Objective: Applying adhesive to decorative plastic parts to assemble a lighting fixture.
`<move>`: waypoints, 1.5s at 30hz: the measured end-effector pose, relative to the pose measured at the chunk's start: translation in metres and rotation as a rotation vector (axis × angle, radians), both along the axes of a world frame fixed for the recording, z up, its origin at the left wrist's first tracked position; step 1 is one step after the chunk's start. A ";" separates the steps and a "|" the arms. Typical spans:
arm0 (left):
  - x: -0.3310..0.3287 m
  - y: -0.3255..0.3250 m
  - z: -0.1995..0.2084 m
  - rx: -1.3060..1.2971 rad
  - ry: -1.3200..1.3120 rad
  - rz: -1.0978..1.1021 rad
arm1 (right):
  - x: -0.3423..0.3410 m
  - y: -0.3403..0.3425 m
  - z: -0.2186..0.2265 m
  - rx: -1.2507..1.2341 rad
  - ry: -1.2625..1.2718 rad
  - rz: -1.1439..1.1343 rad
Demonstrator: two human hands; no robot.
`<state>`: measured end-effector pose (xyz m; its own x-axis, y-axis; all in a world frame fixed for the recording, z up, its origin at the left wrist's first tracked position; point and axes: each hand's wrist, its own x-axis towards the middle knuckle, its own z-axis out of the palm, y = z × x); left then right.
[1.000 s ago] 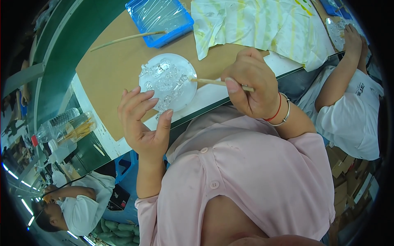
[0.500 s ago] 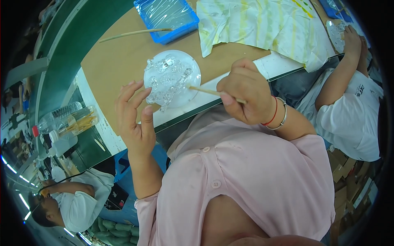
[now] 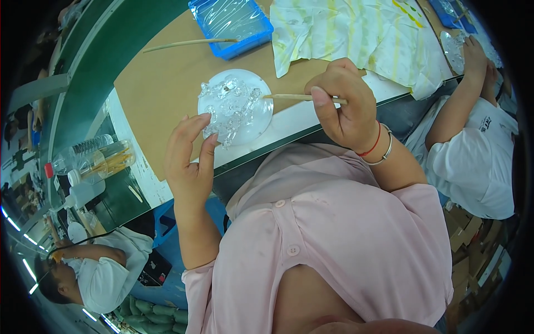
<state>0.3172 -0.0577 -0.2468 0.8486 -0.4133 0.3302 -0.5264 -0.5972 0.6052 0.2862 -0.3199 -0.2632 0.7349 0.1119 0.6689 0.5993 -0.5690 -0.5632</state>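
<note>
A round clear plastic piece (image 3: 236, 107) with bumpy moulded shapes lies flat on the brown table top (image 3: 161, 89) near its front edge. My left hand (image 3: 190, 161) hovers beside its lower left rim, fingers apart, fingertips touching or almost touching it. My right hand (image 3: 345, 106) is closed on a thin wooden stick (image 3: 289, 97), whose tip points at the right side of the clear piece.
A blue tray (image 3: 233, 25) with clear film and a second stick (image 3: 183, 43) lie at the back. A paint-stained cloth (image 3: 356, 33) is spread to the right. Clear bottles (image 3: 92, 158) stand at the left. Other people in white shirts sit at right (image 3: 473, 156) and lower left (image 3: 94, 273).
The clear piece went from being held up in my left hand to lying on the table. My left hand has opened and drawn back. The stick tip stays near the piece.
</note>
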 end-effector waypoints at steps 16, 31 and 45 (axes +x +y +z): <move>-0.001 -0.013 -0.007 -0.147 0.009 0.053 | -0.011 -0.001 -0.002 -0.046 0.026 0.027; -0.004 -0.039 -0.011 -0.194 -0.025 0.089 | -0.003 -0.002 -0.003 -0.027 0.009 0.028; -0.005 -0.016 -0.007 -0.083 0.022 0.067 | 0.010 -0.011 -0.002 -0.015 -0.007 -0.041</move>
<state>0.3126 -0.0732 -0.2534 0.8809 -0.3277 0.3416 -0.4729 -0.5778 0.6652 0.2962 -0.3305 -0.2652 0.7345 0.0923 0.6723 0.5791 -0.6016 -0.5502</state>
